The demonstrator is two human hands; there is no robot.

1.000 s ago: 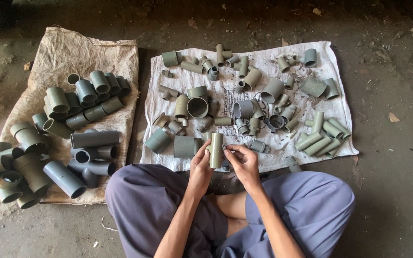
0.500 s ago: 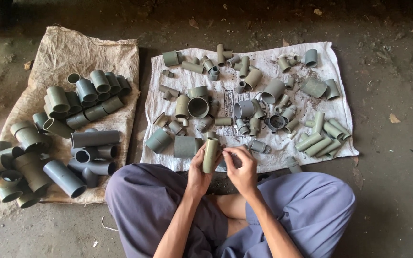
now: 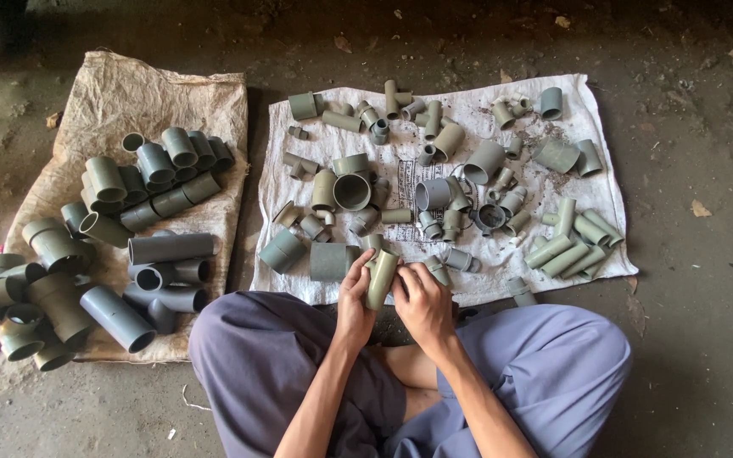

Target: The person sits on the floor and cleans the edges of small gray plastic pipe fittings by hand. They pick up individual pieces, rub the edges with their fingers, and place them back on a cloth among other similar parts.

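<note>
Grey pipe piece [image 3: 381,277], one, clasped tight between left hand [image 3: 354,294] and right hand [image 3: 423,301]; two sacks: white sack [image 3: 545,102], brown sack [image 3: 120,93].

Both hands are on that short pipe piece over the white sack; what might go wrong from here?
The pipe piece, held between left hand and right hand, could slip and scatter the small fittings crowded on the white sack. A forward reach might also knock the wide coupling just ahead.
</note>
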